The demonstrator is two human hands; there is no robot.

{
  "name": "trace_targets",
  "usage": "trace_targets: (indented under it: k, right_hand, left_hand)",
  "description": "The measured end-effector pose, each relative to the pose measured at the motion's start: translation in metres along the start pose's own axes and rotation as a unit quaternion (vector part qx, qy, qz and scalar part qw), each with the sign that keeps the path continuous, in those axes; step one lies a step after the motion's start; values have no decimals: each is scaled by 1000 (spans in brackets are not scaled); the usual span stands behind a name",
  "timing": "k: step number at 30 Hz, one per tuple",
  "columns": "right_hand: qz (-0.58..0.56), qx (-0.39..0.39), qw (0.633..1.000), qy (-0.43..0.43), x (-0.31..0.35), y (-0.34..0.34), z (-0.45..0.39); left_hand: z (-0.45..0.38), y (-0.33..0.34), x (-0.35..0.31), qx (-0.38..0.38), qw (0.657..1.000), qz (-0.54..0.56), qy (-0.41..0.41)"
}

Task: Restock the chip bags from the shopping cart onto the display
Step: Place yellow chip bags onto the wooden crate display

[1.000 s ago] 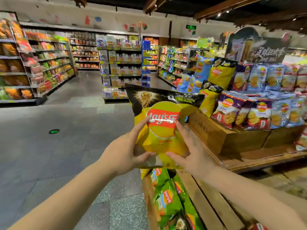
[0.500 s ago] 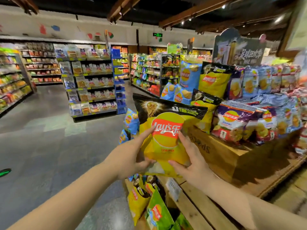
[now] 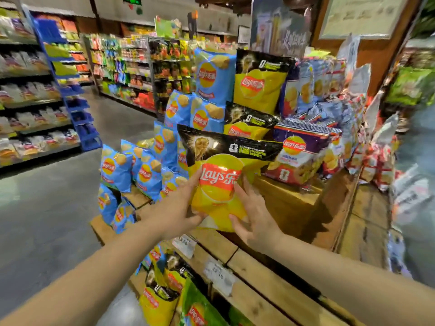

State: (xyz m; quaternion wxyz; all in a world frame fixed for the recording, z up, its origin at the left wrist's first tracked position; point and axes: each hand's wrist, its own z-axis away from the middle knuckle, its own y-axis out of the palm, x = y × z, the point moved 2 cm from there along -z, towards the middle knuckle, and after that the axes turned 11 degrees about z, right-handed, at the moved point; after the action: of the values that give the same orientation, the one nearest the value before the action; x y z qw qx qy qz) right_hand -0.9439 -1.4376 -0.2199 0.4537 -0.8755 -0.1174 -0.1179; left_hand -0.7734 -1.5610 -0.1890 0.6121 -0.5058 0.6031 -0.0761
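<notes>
Both hands hold up a yellow chip bag (image 3: 220, 184) with a black top band, in front of the wooden display (image 3: 289, 203). My left hand (image 3: 175, 208) grips its lower left edge, thumb on the front. My right hand (image 3: 253, 215) grips its lower right edge. Behind the bag, matching yellow bags (image 3: 257, 85) stand on the display's upper tiers next to blue bags (image 3: 213, 76) and purple bags (image 3: 297, 156). The shopping cart is out of view.
More blue bags (image 3: 131, 170) lean on the display's low left steps. Yellow and green bags (image 3: 174, 295) sit low in front of me beside white price tags (image 3: 217, 275). Stocked aisle shelves (image 3: 35, 109) line the left, with grey floor (image 3: 47, 208) between.
The view has swung right and closer to the display. The held bag has stayed in both hands and now sits nearer the wooden tiers; the blue bags on the left steps came into view.
</notes>
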Motion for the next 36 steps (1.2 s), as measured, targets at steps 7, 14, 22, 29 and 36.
trace_targets:
  k: [7, 14, 22, 29, 36]
  right_hand:
    - [83, 50, 992, 80, -48, 48, -42]
    - [184, -18, 981, 57, -86, 111, -76]
    - [274, -9, 960, 63, -135, 177, -82]
    - [358, 3, 923, 139, -149, 203, -81]
    - [412, 101, 873, 242, -147, 208, -75]
  left_hand:
    - [-87, 7, 71, 81, 996, 3, 21]
    - [-166, 8, 151, 157, 985, 32, 70]
    - [-219, 46, 217, 227, 964, 28, 138]
    - [-254, 82, 253, 243, 953, 37, 178]
    - [-258, 109, 272, 252, 958, -65, 122]
